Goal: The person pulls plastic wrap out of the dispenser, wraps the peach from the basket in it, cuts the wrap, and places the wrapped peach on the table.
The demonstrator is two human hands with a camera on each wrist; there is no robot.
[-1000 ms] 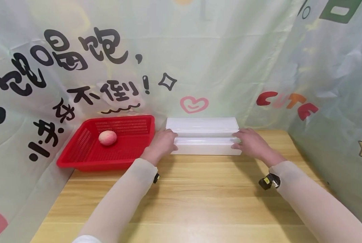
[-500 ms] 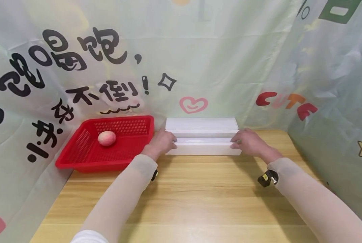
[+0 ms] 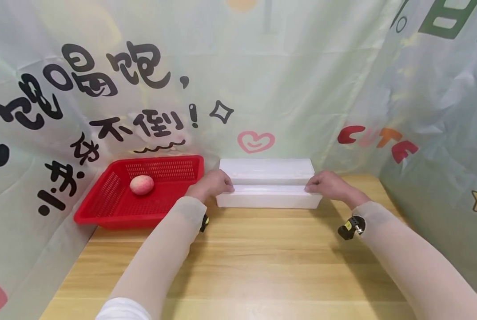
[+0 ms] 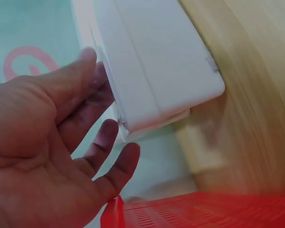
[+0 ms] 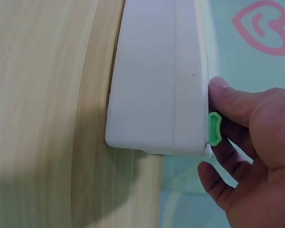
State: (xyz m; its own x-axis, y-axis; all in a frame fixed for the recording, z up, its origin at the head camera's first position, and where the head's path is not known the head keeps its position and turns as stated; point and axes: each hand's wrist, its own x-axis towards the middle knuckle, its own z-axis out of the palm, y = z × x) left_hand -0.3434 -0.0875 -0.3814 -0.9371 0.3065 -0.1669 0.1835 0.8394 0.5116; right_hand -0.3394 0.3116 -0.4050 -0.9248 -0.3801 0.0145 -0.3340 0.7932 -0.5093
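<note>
A long white cling film dispenser (image 3: 268,200) lies at the back of the table, its lid (image 3: 266,169) raised and leaning back. At its left end my left hand (image 3: 213,183) pinches at the front upper edge, thumb against fingertips, the other fingers loosely bent in the left wrist view. My right hand (image 3: 328,186) does the same at the right end. A green slider (image 5: 214,128) sits at that end beside my right fingers. Whether clear film lies between thumb and fingers is too faint to tell.
To the left stands a red plastic basket (image 3: 130,220) with a pinkish peach-like fruit (image 3: 141,185) in it. A printed cloth (image 3: 294,89) hangs behind and on both sides of the wooden table (image 3: 270,266).
Both thumbs have moved from the dispenser's front face up to its upper edge, and the fingers have drawn together into pinches. The basket and fruit stay put; the head view has tilted slightly.
</note>
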